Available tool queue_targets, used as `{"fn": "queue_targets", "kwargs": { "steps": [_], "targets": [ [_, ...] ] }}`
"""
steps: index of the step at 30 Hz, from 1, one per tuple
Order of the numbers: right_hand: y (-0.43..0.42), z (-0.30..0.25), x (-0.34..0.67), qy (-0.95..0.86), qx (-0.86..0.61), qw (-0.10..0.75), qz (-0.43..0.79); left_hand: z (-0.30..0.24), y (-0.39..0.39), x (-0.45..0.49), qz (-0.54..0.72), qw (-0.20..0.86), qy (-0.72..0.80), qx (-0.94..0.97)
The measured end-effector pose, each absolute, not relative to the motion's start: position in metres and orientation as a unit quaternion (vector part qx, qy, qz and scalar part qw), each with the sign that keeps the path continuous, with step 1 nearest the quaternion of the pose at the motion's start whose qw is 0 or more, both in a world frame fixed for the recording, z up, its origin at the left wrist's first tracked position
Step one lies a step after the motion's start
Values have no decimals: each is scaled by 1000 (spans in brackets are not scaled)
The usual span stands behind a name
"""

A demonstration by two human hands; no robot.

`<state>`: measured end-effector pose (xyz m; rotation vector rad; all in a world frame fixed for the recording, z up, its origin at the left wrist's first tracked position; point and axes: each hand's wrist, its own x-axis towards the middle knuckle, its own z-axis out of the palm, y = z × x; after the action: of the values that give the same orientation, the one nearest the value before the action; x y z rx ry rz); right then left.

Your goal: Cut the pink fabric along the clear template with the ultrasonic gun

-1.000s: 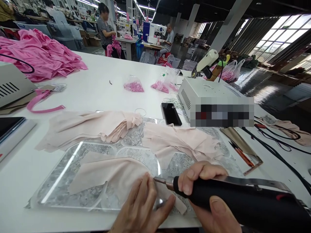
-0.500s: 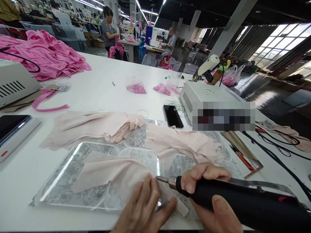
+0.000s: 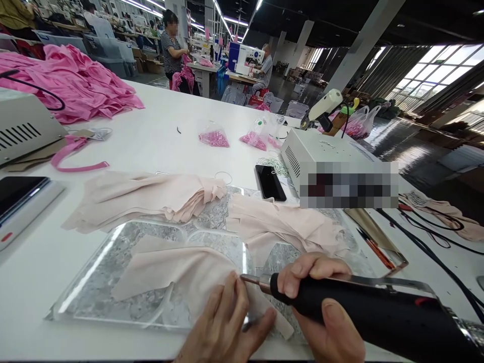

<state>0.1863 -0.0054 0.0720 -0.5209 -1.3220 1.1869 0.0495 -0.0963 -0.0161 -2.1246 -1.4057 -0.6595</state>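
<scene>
My right hand is closed round a black handheld cutting tool whose metal tip touches a pale pink fabric piece. That piece lies under a clear acrylic template on a grey mottled board. My left hand lies flat with fingers spread, pressing the template and fabric right beside the tool tip. Two stacks of the same pale pink fabric, one to the left and one to the right, rest just behind the template.
A black phone, a white control box, bags of pink pieces and black cables lie on the white table. Pink garments and a grey machine sit at left. People work at sewing stations behind.
The view has shifted slightly; the tool tip and my left hand stay at the same spot on the fabric edge.
</scene>
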Motion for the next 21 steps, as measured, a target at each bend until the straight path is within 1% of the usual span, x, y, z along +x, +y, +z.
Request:
{"fn": "queue_targets", "kwargs": {
  "steps": [5, 7, 9, 12, 15, 16, 18, 21],
  "targets": [
    [-4, 71, 184, -573, -196, 603, 520, -13, -98, 44, -205, 233, -504, -806],
    [-3, 73, 188, -547, -191, 621, 528, -5, -100, 39, -200, 223, -492, -817],
    [-4, 77, 196, -518, -196, 640, 533, 9, -102, 30, -222, 194, -483, -824],
    [-10, 83, 212, -488, -212, 653, 539, 34, -98, 12, -244, 107, -490, -830],
    [-19, 85, 223, -483, -212, 658, 537, 51, -81, -5, -269, 54, -501, -820],
    [-22, 84, 225, -488, -211, 656, 536, 54, -73, -9, -250, 8, -501, -828],
    [-28, 80, 228, -499, -212, 646, 537, 56, -57, -15, -171, -98, -530, -825],
    [-31, 72, 230, -513, -216, 623, 550, 59, -39, -16, -129, -139, -537, -822]
  ]
}}
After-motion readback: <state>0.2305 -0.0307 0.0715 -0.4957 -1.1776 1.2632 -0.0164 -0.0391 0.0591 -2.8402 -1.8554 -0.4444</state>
